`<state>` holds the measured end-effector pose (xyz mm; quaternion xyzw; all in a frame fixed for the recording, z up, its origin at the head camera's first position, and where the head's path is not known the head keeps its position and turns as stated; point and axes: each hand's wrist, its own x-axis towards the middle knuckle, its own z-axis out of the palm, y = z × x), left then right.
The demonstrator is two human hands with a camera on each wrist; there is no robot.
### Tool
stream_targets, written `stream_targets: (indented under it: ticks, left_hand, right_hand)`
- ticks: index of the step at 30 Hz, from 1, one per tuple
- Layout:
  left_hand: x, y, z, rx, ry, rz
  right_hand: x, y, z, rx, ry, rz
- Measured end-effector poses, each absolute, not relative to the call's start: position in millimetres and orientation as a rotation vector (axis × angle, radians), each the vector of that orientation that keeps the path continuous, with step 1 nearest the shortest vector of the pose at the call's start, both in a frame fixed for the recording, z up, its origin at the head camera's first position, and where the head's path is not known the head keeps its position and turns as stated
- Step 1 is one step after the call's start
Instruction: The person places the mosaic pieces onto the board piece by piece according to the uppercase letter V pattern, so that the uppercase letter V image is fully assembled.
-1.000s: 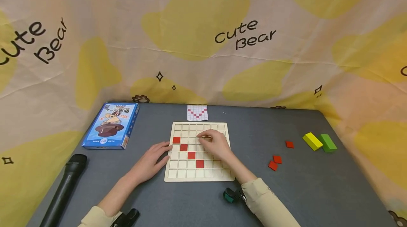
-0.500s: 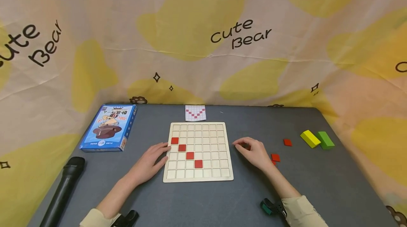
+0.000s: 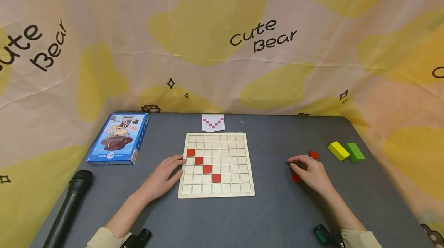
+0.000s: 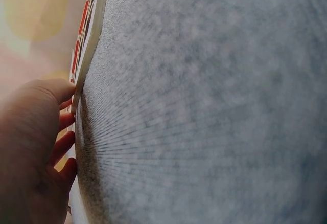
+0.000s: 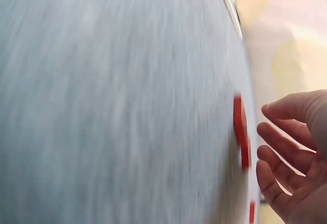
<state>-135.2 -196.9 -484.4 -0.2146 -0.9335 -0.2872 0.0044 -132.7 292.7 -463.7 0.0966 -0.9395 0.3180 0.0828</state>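
Observation:
A pale grid board [image 3: 236, 191] lies mid-table, with red square tiles [image 3: 207, 169] set in a diagonal down its left half. My left hand [image 3: 162, 177] rests against the board's left edge, thumb and fingertips touching it. Over to the right, my right hand [image 3: 312, 171] hovers above loose red tiles [image 3: 295, 179], its fingers loosely bent and holding nothing. In the right wrist view, two red tiles [image 5: 239, 119] lie just past the fingertips, apart from them. One more red tile [image 3: 313, 154] sits behind that hand.
Behind the board lies a small pattern card [image 3: 213, 123] with a V of pink squares. A blue box [image 3: 118, 140] and a black microphone [image 3: 71, 201] are on the left. Yellow [image 3: 338, 151] and green [image 3: 355, 152] blocks stand at the far right.
My right hand has moved from above the board rightward to the loose red tiles. My left hand has stayed at the board's edge, and the tiles on the board are unchanged.

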Motion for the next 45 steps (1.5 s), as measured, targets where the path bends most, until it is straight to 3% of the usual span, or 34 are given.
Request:
stream_targets:
  ticks: [12,45]
  left_hand:
    - [-134,-197,-482,-0.664,-2.926,-0.895]
    - [-135,-197,-483,-0.665,-2.931,-0.914]
  right_hand:
    - [-117,330,-461,0.381,-2.855,0.772]
    - [-130,309,-467,0.259,-2.814,0.847]
